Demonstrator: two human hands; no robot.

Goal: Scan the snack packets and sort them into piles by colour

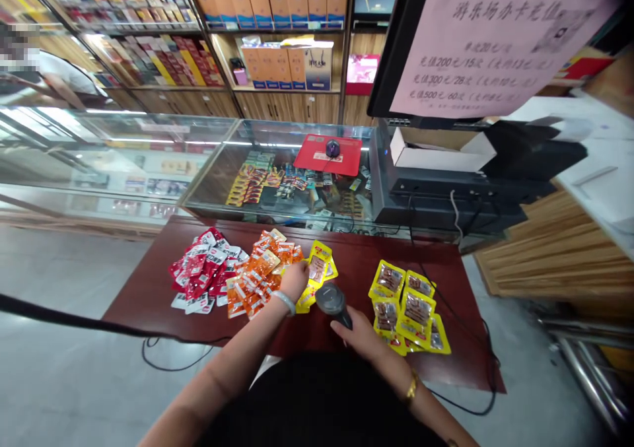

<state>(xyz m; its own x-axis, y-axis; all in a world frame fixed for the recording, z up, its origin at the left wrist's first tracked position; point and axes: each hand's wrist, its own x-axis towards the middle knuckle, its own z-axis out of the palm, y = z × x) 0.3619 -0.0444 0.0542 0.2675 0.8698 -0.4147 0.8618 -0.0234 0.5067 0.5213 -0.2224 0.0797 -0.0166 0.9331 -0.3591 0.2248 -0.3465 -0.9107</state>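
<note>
Over desk (pixel 148 295), right hand (pixel 365 336) curled round scanner (pixel 331 299).

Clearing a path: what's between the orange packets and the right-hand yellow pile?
Head view: left hand on yellow packets, then the scanner in the right hand.

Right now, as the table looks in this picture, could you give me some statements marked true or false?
1. The right hand holds a scanner. True.
2. The orange packets lie right beside the red packets. True.
3. The left hand rests on the red packets. False: it touches a yellow packet.
4. The mouse sits on a blue pad. False: the pad is red.
</note>
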